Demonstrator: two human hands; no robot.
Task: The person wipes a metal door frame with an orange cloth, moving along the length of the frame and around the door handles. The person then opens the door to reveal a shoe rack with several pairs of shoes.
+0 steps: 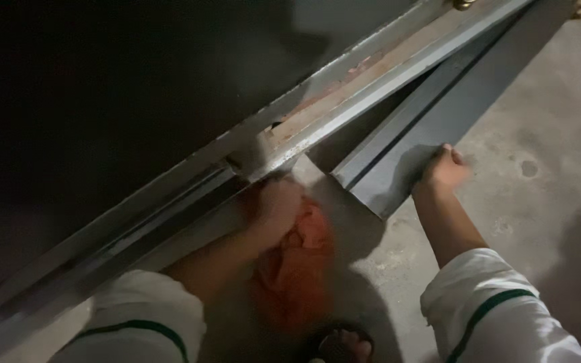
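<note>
My left hand presses an orange cloth against the lower edge of a grey metal frame, blurred by motion. The cloth hangs down below the hand. My right hand grips the top edge of a grey metal panel that leans out from the frame's base. Both arms wear white sleeves with a green stripe.
A dark surface fills the upper left behind the frame. The concrete floor spreads to the right, stained in places. My sandalled foot shows at the bottom. A brass fitting sits at the frame's top.
</note>
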